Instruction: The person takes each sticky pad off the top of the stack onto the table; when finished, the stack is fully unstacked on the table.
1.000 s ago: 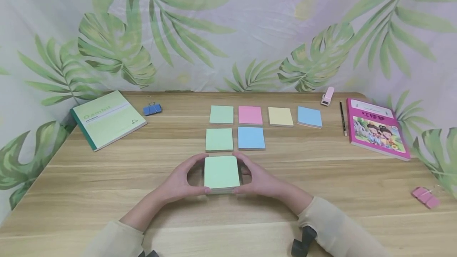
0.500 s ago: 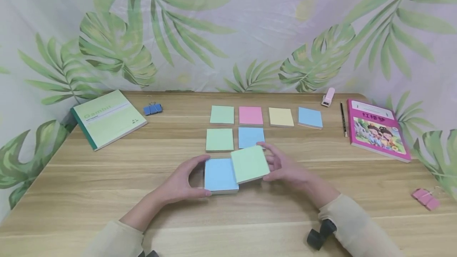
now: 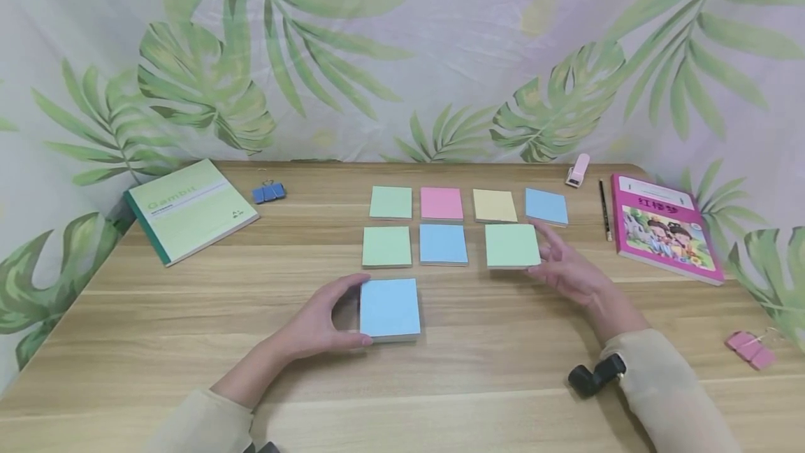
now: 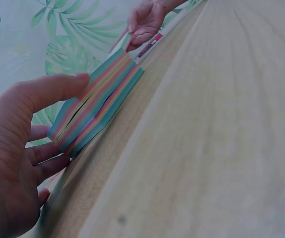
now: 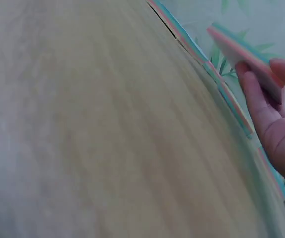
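My left hand (image 3: 314, 324) grips the blue-topped sticky-note stack (image 3: 389, 309), multicoloured edges, bare table (image 3: 157, 313) around it. Right hand (image 3: 566, 268) pinches a green pad (image 3: 512, 245) right of the blue pad (image 3: 443, 244).

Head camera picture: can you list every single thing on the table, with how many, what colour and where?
sticky pads: seven laid out; back row green, pink, yellow, blue; middle row green, blue, green
green pad: one, right end of middle row, at right hand
thick stack: one, blue on top, nearest
green book: one, left
pink book: one, right
pencil: one, dark, beside pink book
stapler: one, pink, back right
binder clips: blue back left; pink right edge
left hand: holds thick stack
right hand: fingers holding green pad
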`<state>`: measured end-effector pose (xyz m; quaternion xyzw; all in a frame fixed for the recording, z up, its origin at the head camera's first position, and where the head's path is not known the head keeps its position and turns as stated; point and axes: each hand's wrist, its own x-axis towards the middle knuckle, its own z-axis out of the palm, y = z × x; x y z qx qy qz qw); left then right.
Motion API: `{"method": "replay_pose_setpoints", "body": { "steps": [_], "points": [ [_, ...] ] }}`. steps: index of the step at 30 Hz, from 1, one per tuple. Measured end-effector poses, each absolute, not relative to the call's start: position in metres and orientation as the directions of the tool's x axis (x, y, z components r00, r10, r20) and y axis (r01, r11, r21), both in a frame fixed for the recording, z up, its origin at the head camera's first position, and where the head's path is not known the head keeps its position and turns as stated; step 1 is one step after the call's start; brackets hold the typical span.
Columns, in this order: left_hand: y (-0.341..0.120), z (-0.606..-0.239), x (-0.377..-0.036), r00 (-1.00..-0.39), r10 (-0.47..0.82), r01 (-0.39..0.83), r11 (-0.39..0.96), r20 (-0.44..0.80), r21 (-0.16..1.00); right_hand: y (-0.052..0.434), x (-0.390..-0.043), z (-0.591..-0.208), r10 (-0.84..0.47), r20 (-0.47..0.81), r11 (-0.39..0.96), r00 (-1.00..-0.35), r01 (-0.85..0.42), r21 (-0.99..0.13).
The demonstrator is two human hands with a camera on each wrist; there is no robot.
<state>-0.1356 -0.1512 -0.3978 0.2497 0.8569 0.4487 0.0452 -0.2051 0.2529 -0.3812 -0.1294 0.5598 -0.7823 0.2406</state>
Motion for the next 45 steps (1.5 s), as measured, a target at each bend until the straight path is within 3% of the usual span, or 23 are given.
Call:
{"method": "replay_pose_setpoints", "body": {
  "steps": [17,23,28,33,36,42,45],
  "points": [
    [-0.151,-0.397,-0.136,-0.877,0.462,0.371,0.476,0.132,0.797,0.245,-0.227,-0.389,-0.486,-0.192,-0.152,-0.853,0.299,-0.942],
    [-0.15,-0.398,-0.136,-0.879,0.46,0.368,0.48,0.129,0.796,0.26,-0.222,-0.381,-0.439,-0.221,-0.063,-0.871,0.275,-0.959],
    [-0.151,-0.398,-0.136,-0.877,0.461,0.375,0.481,0.135,0.792,0.269,-0.214,-0.368,-0.478,-0.151,-0.027,-0.865,0.186,-0.982],
    [-0.152,-0.398,-0.135,-0.88,0.457,0.369,0.487,0.129,0.792,0.249,-0.201,-0.352,-0.566,-0.035,-0.086,-0.824,0.102,-0.991],
    [-0.152,-0.399,-0.135,-0.88,0.456,0.368,0.478,0.133,0.798,0.218,-0.189,-0.349,-0.613,-0.008,-0.037,-0.79,0.039,-0.999],
    [-0.151,-0.401,-0.136,-0.879,0.457,0.367,0.47,0.134,0.803,0.157,-0.168,-0.364,-0.733,-0.027,0.025,-0.68,0.013,-1.0],
    [-0.151,-0.4,-0.136,-0.881,0.455,0.368,0.487,0.13,0.792,0.136,-0.162,-0.371,-0.742,-0.049,0.081,-0.669,-0.017,-0.997]
  ]
}}
